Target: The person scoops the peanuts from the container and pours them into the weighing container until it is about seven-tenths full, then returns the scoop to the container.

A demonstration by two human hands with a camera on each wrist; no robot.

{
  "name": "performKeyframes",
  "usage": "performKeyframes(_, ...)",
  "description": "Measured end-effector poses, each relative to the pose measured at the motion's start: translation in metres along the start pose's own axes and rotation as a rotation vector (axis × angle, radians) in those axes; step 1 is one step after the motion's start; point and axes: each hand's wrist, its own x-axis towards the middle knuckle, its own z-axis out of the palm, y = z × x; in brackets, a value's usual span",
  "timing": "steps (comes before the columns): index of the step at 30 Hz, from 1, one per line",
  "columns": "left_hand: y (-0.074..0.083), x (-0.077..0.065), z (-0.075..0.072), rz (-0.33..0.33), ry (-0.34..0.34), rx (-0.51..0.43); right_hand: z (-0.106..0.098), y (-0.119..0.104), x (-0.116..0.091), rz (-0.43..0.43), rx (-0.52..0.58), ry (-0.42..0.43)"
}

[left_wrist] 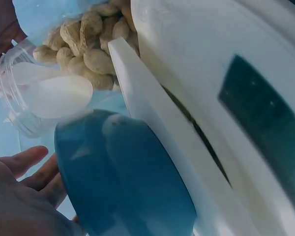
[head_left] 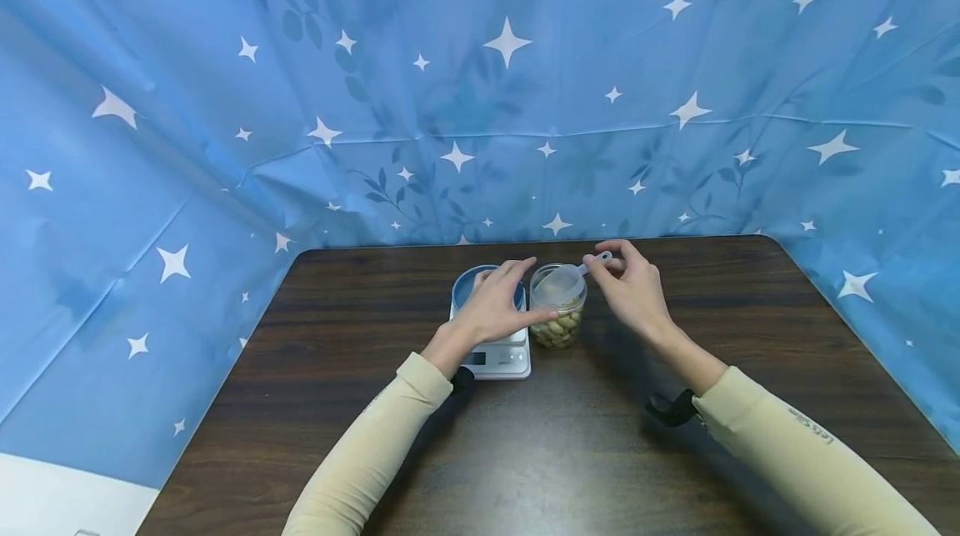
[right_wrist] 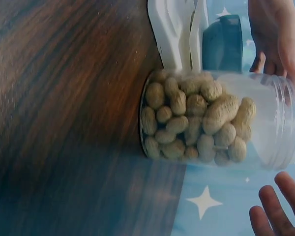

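Note:
A clear jar [right_wrist: 196, 118] of unshelled peanuts stands upright on the table. My right hand [head_left: 632, 286] pinches the handle of a translucent white scoop [head_left: 561, 286] between thumb and fingers at the jar's right. The scoop's bowl sits inside the jar's mouth, above the peanuts [left_wrist: 91, 44], as the left wrist view shows. My left hand [head_left: 497, 308] reaches over a blue bowl [left_wrist: 123, 172], thumb and fingers spread toward the jar's left rim. That bowl rests on a white kitchen scale [head_left: 504, 363], partly hidden by the left hand.
The dark wooden table [head_left: 585, 453] extends to both sides and in front of the jar and scale. A blue curtain [head_left: 480, 102] with white stars hangs behind its far edge. Dark wrist straps [head_left: 671, 409] show beside the cream sleeves [head_left: 795, 444].

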Motion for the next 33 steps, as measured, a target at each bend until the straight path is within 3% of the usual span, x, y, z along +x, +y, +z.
performKeyframes(14, 0.005, 0.008, 0.012, 0.009, 0.03, 0.02, 0.011, -0.003, -0.001, -0.033, 0.008, 0.082)
performKeyframes(24, 0.008, 0.008, 0.013, 0.0, 0.042, -0.11, 0.006, -0.008, 0.005, -0.106, 0.047, 0.099)
performKeyframes(33, 0.01, 0.008, 0.012, -0.032, 0.02, -0.125, -0.005, -0.019, 0.015, -0.209, 0.043, 0.072)
